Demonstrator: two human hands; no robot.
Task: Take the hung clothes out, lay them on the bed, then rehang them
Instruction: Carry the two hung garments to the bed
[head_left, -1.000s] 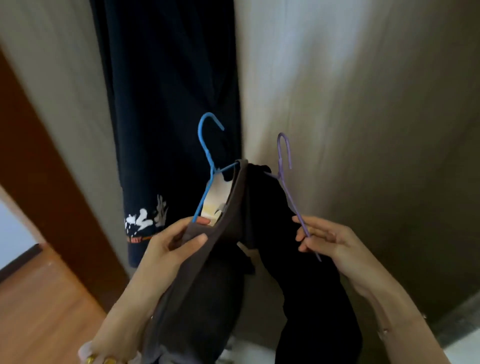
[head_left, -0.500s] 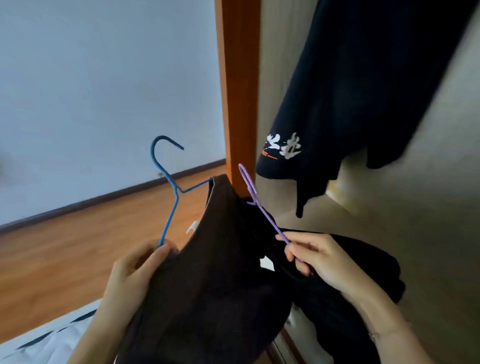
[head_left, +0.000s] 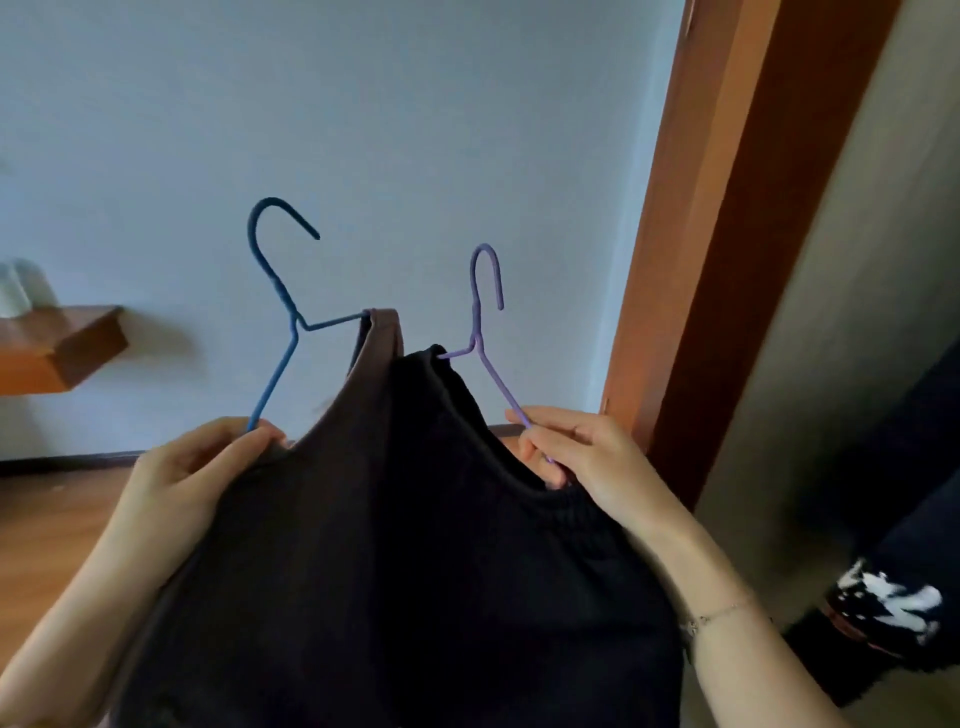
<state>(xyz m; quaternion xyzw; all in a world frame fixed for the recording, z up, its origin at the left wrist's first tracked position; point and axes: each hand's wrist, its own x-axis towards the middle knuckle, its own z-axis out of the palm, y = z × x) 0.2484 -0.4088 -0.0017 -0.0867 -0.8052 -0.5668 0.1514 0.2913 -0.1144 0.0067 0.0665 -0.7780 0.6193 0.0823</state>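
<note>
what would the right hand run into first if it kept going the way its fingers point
Most likely the black garment: the right hand, pinching the purple hanger, points its fingers left at that cloth's draped edge. Depth is hard to judge.

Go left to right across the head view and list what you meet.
From the left: wooden shelf → left hand → blue hanger → purple hanger → right hand → door frame → dark printed garment.
</note>
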